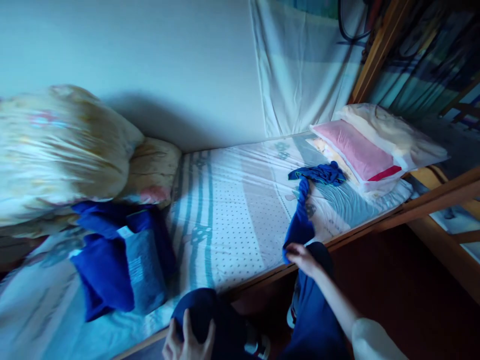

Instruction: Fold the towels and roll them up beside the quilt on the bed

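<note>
The right hand (pixel 303 258) pinches the twisted blue cloth (pixel 300 227), best straightened gently, while the left hand (pixel 189 341) rests splayed on a knee (pixel 198 304).

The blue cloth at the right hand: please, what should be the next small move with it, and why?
Probably the left hand should come over from the knee to help smooth the blue cloth. The right hand holds its near end, but its far part looks narrow and twisted, and the left hand holds no cloth.
</note>
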A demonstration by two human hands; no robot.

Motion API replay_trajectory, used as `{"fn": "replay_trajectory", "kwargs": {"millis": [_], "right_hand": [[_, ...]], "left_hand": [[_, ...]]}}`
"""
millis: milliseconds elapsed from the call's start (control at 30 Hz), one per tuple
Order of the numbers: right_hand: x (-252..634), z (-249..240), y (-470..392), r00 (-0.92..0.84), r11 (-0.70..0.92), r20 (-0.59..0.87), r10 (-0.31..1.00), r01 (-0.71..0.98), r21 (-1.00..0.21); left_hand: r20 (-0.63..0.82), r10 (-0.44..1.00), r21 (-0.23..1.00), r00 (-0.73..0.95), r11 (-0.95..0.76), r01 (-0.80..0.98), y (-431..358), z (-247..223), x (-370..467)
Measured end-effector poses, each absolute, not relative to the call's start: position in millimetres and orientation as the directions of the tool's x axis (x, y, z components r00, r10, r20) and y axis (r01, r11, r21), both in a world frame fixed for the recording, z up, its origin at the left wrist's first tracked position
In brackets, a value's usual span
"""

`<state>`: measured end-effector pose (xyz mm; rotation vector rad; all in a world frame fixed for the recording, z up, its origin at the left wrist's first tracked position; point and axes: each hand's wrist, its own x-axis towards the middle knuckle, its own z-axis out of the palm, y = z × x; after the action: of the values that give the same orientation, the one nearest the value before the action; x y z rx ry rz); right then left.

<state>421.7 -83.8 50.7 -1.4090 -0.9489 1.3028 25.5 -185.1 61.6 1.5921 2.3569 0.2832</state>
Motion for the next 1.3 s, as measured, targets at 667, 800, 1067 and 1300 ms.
{"fn": "replay_trajectory", "kwargs": {"millis": [667,800,1067,1300], "right_hand": [[296,155,-252,-0.133,0.008,-0.012,0.991,0.150,-0.989],[310,179,-265,0.020,0.103,0.109,0.994,0.207,-0.973],[290,187,-265,0.162,0.220,0.234,0.959,0.098,-0.970],[267,193,-253,-0.024,0.263,0.271,0.962,0.331,-0.906]], "left_hand": [[-0.005,0.923,0.977,0.384,-0.078,0.198,-248,167,119],[0.109,0.903,0.961,0.416,-0.202,0.187,-240,200,137],[0.510,0.801,0.772,0.314,-0.587,0.243,-224,262,131],[0.791,0.595,0.501,0.142,-0.764,0.408,-210,311,113]]}}
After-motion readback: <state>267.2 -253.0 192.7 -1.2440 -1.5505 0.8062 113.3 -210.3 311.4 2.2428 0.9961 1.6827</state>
